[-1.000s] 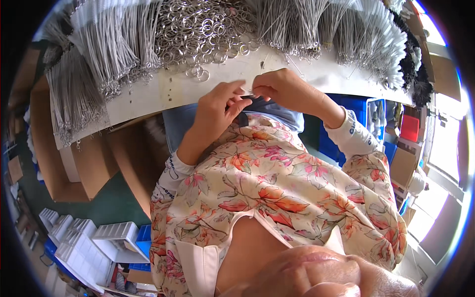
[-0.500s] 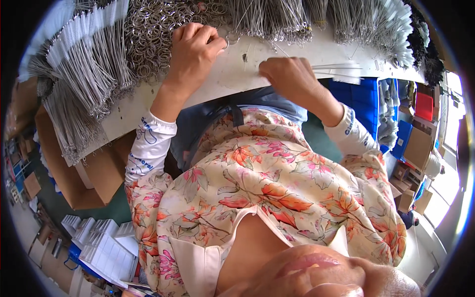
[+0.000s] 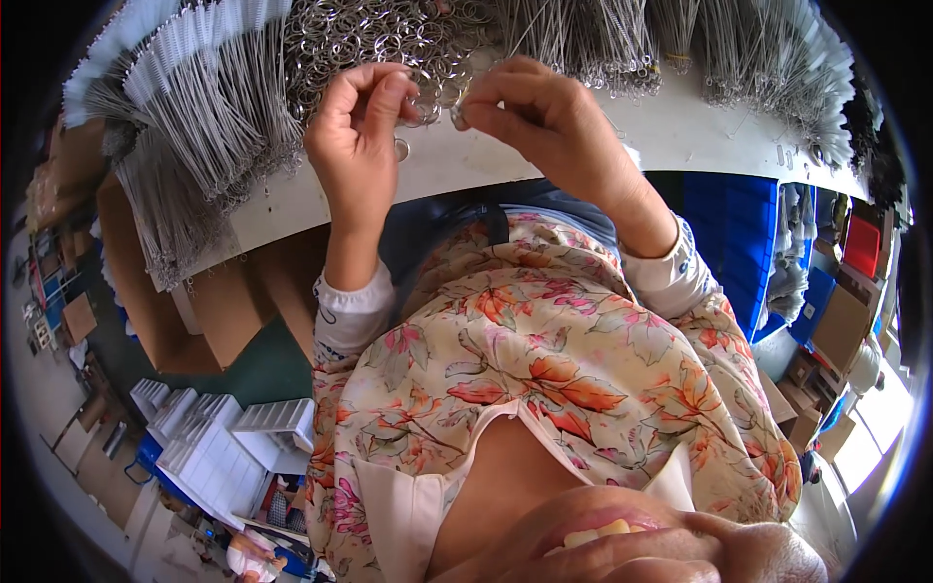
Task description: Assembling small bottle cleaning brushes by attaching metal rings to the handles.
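My left hand (image 3: 362, 121) is raised over the front of the white table, its thumb and fingertips closed on a metal ring (image 3: 420, 119). Facing it, my right hand (image 3: 556, 115) pinches a small shiny metal piece (image 3: 459, 118); its exact shape is hard to make out. The two sets of fingertips are close but apart. A loose ring (image 3: 401, 149) shows just beside my left hand. Behind my right wrist peeks a white bristle tip (image 3: 634, 156); the rest of it is hidden. Beyond my hands spreads a heap of metal split rings (image 3: 360, 44).
Bundles of thin wire brushes (image 3: 199, 107) with pale bristles lie left of the rings, and more brush bundles (image 3: 768, 73) lie to the right. The white table (image 3: 680, 136) ends at my waist. Below are a cardboard box (image 3: 233, 321) and a blue bin (image 3: 729, 223).
My right hand has moved left and up to meet my left hand, which has turned and now pinches a ring away from the heap. The brushes by my right hand are mostly hidden.
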`<action>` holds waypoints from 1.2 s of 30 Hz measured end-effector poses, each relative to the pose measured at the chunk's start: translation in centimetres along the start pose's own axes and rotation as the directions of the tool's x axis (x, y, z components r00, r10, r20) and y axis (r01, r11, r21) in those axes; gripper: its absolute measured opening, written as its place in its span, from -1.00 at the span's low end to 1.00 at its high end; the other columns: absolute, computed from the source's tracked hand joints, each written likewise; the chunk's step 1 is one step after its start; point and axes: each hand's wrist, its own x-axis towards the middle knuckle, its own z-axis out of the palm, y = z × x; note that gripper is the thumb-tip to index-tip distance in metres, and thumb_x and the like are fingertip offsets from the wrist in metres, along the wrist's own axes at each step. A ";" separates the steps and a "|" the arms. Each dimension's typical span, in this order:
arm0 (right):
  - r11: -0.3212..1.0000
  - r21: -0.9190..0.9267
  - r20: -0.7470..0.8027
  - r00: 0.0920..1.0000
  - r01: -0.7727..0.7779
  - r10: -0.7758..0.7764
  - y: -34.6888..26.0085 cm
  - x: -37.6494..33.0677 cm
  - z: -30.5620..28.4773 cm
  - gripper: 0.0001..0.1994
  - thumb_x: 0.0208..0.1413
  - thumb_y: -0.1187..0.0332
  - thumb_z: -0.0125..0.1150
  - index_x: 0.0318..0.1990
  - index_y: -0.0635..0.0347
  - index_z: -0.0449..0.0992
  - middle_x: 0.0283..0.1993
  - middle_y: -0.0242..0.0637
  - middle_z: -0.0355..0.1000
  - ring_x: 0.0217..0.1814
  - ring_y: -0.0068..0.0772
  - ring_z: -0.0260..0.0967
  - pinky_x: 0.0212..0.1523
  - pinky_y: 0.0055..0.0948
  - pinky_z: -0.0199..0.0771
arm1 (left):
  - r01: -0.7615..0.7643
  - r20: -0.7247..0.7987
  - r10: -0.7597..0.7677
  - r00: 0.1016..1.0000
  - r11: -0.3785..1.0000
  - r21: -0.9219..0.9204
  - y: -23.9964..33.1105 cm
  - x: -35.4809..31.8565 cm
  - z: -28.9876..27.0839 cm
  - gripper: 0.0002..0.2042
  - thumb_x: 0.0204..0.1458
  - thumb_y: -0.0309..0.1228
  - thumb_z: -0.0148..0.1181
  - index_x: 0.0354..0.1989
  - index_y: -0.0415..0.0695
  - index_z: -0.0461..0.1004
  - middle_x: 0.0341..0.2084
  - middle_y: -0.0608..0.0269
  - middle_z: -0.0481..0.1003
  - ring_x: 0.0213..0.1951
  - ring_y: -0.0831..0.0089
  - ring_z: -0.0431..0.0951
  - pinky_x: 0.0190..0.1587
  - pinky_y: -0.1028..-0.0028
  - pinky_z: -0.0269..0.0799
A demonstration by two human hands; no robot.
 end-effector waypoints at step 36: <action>0.910 0.378 0.203 0.974 -0.170 0.098 -3.6 0.3 1.0 -0.87 0.06 0.38 0.21 -0.29 0.24 0.52 -0.52 -0.53 0.34 -0.62 -0.80 0.10 -0.64 -0.76 0.06 | -0.114 0.175 0.126 0.976 0.990 -0.079 5.5 -1.8 -3.8 -0.73 -0.11 -0.74 0.09 -0.16 -0.39 0.47 -0.25 0.04 0.51 -0.27 0.45 0.54 -0.16 0.56 0.48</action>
